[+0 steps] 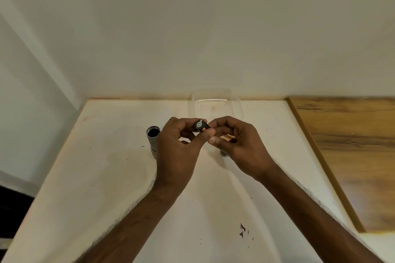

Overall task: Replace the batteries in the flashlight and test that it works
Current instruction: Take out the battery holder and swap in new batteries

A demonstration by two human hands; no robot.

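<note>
My left hand (178,145) pinches a small black battery holder (199,126) with a metal contact on its end, held above the white table. A copper-topped battery (205,127) sits in the holder, and my right hand (237,141) presses its thumb and forefinger against it. Under the right fingers shows another copper-and-black battery (227,137). The grey flashlight body (153,137) stands upright on the table, open end up, just left of my left hand. A small grey cap (224,152) lies on the table below my right hand, mostly hidden.
A clear plastic container (214,102) stands against the wall behind my hands. The white table (106,177) has dark scuff marks near its front. A wooden surface (352,145) adjoins it on the right. Both forearms cross the near part of the table.
</note>
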